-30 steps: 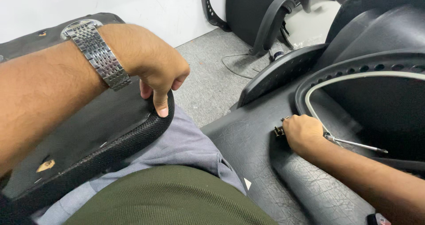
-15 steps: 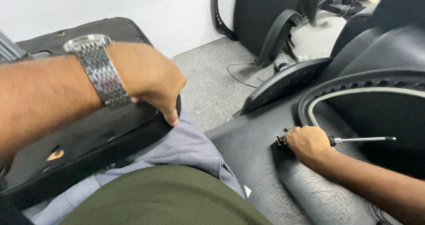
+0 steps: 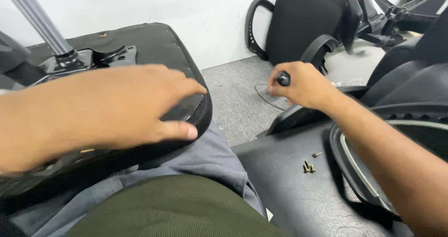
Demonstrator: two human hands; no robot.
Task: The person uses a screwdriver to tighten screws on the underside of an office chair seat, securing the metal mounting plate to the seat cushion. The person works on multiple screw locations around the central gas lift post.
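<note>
On the upturned chair seat [image 3: 154,45], left hand [image 3: 126,106] fingers spread; right hand [image 3: 303,85] fingers pinching screwdriver handle [image 3: 283,79], screws [image 3: 309,166] below

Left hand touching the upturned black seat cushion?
Touching. Head view: the left hand lies flat on the upturned black seat cushion, fingers curled over its front edge, no gap.

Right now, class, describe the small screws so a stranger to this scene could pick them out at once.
Start at the black textured chair panel lying at lower right, beside the person's lap. Under the outstretched right hand, near the panel's grey-rimmed opening, lies a little cluster of screws. They are the only brassy, shiny bits on that dark surface.
</note>
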